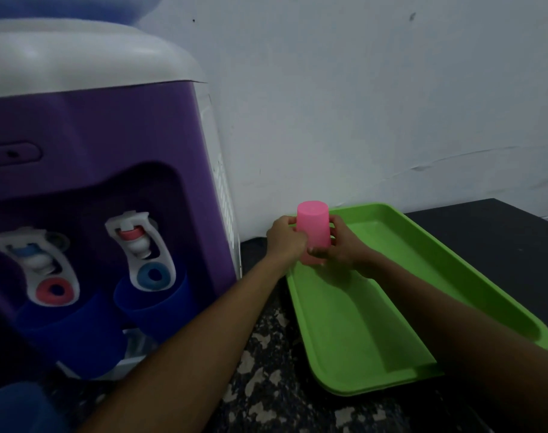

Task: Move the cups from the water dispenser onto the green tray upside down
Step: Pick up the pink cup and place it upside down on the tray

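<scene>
A pink cup (314,226) is held upside down, base up, over the far left corner of the green tray (354,323). My left hand (286,237) grips its left side and my right hand (338,245) grips its right side and lower rim. Whether the rim touches the tray floor is hidden by my fingers. Two dark blue cups stand upright under the taps of the purple water dispenser (104,157): one (70,332) below the left tap, one (155,303) below the right tap.
The dispenser stands at the left on a speckled dark counter (266,370). Another blue object (20,407) shows at the bottom left corner. A white wall rises behind the tray. A black surface (485,232) lies to the right of the tray.
</scene>
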